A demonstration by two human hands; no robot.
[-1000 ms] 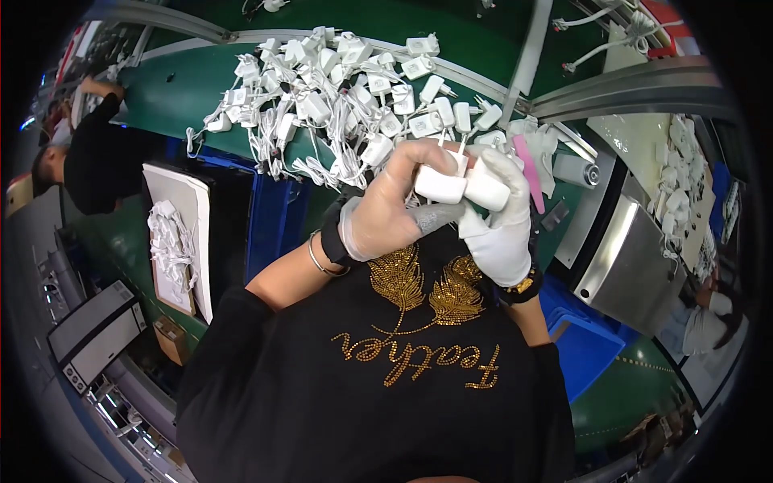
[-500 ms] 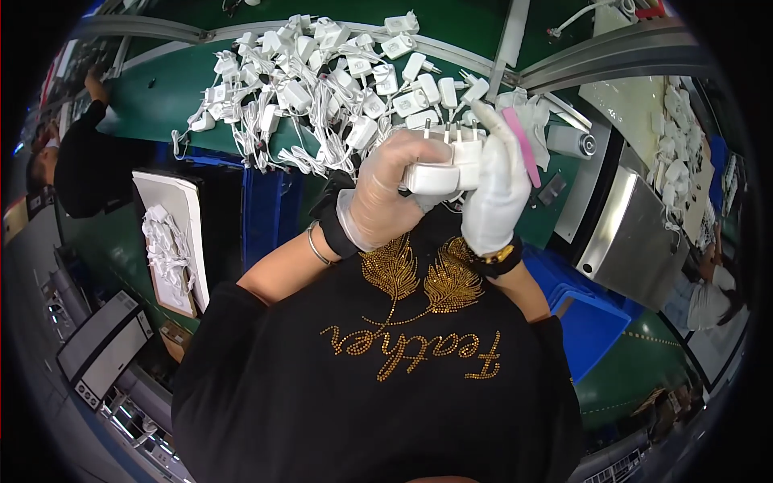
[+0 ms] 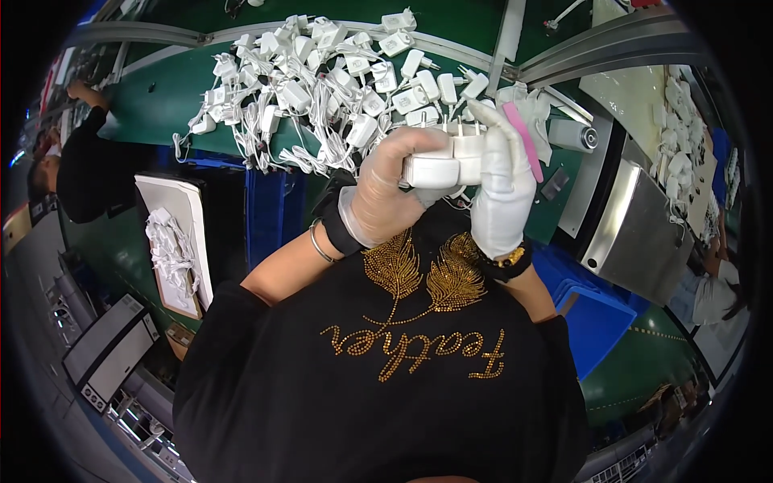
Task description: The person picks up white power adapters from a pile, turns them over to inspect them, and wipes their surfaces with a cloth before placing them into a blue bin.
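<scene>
Two white power adapters sit side by side between my hands, pins pointing away from me. My left hand (image 3: 388, 189), in a thin see-through glove, is closed around the nearer-left adapter (image 3: 435, 171). My right hand (image 3: 503, 181), in a white glove, presses against the other adapter (image 3: 468, 148) with its fingers upright and close together. Part of a white cable shows beneath them. Beyond my hands, a large heap of white adapters with bundled cables (image 3: 322, 88) covers the green bench (image 3: 161, 97). A long pink strip (image 3: 523, 142) is beside my right fingers; I cannot tell what it rests on.
A metal frame rail (image 3: 612, 64) crosses the back right. At right stand a small silver-grey cylinder (image 3: 573, 135) and a steel box (image 3: 632, 221). Blue bins (image 3: 596, 318) are below the bench. At left, a white tray (image 3: 173, 189) holds cables; a person in black (image 3: 97, 169) works beyond.
My right hand has shifted slightly to the right. Both hands keep the two adapters together, nearly in the same spot. The person at left has moved an arm a little.
</scene>
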